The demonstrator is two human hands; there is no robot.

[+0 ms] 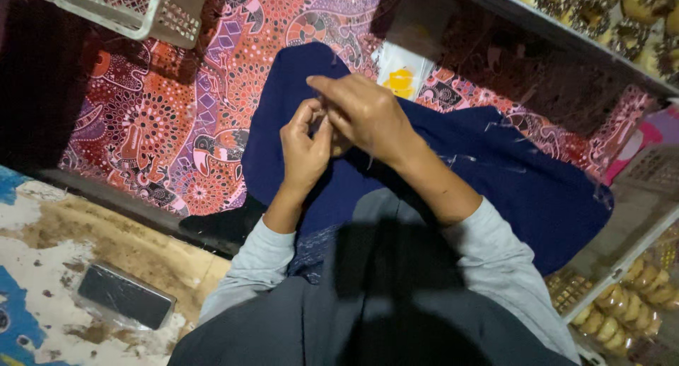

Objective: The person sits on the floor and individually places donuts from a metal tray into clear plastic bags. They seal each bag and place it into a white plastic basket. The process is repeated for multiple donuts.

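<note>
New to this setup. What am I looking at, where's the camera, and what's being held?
No machine here: one camera worn on a person's head looks down at their two bare hands. The left hand and right hand meet over a dark blue cloth, pinching something too small to make out, perhaps thread or a needle. The cloth lies across their lap and a patterned red fabric. Nearby: a white plastic basket, a dark phone-like slab on a worn floor, and packaged snacks on shelves.
</note>
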